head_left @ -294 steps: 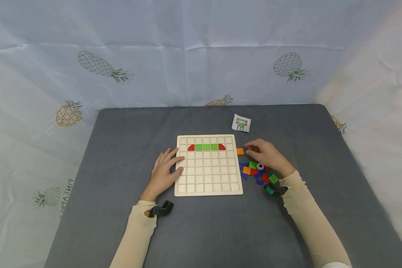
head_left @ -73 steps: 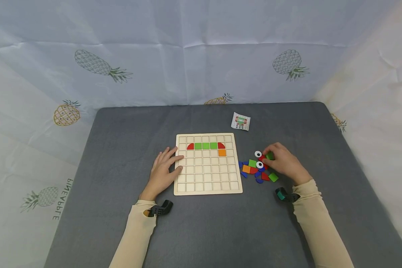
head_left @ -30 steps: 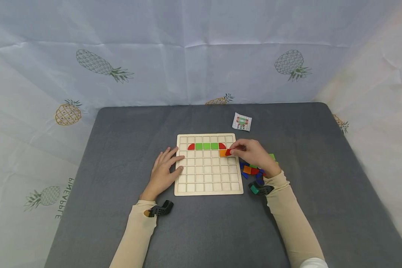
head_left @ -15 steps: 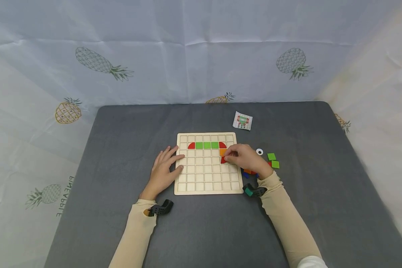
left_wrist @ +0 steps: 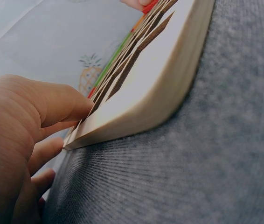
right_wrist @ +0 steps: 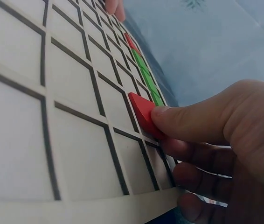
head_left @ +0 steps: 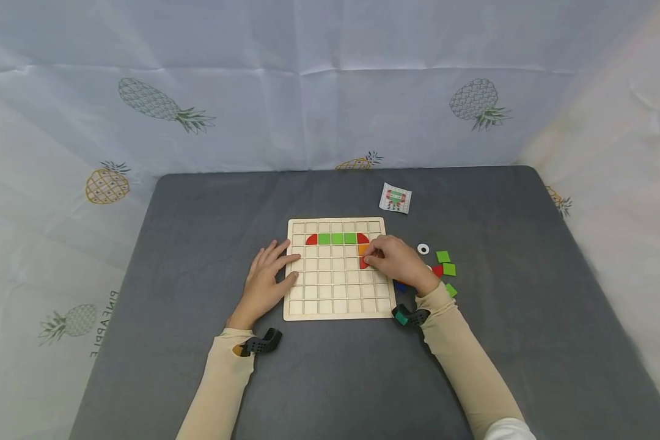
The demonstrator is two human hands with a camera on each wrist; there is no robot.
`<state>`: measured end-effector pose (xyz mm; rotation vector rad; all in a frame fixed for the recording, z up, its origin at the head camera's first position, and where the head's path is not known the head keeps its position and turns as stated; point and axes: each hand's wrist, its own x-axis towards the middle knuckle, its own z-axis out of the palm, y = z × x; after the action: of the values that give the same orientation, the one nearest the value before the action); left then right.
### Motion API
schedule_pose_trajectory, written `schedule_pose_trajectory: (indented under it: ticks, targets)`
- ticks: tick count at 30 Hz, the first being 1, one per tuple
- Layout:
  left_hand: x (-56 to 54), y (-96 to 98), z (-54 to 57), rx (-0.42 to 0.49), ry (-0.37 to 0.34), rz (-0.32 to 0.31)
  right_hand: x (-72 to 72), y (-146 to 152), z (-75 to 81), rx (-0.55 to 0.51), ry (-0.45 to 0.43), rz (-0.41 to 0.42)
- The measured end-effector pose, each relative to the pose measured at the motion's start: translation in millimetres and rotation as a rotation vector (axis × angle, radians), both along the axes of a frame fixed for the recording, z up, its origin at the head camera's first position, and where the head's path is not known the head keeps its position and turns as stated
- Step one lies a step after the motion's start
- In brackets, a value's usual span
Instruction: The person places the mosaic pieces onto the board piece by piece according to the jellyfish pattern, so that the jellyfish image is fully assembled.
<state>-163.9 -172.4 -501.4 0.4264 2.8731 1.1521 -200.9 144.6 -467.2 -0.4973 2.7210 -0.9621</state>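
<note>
The right hand (head_left: 398,263) pinches a flat red piece (head_left: 363,264) on the square, pale wooden grid board (head_left: 324,291), just below an orange square piece (head_left: 362,250), while the left hand (head_left: 266,285), fingers spread, touches the board's left edge. To set it well, the red piece should probably line up with the grid lines and be pushed flat, with the board kept still. On the white pineapple-print cloth (head_left: 280,116), sideways letters (head_left: 103,324) seem to say PINEAPPLE; I see no brand.
</note>
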Motion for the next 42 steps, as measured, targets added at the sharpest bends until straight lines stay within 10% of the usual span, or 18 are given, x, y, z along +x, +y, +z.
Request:
schedule_pose_trajectory:
  ticks: [21, 42]
  targets:
    - [0.7, -0.8, -1.2, 0.004, -0.007, -0.002, 3.3, -10.6, -3.4, 0.051, 0.006, -0.128]
    - [0.2, 0.5, 0.7, -0.003, -0.005, -0.003, 1.5, 1.2, 1.1, -0.11, -0.072, -0.031]
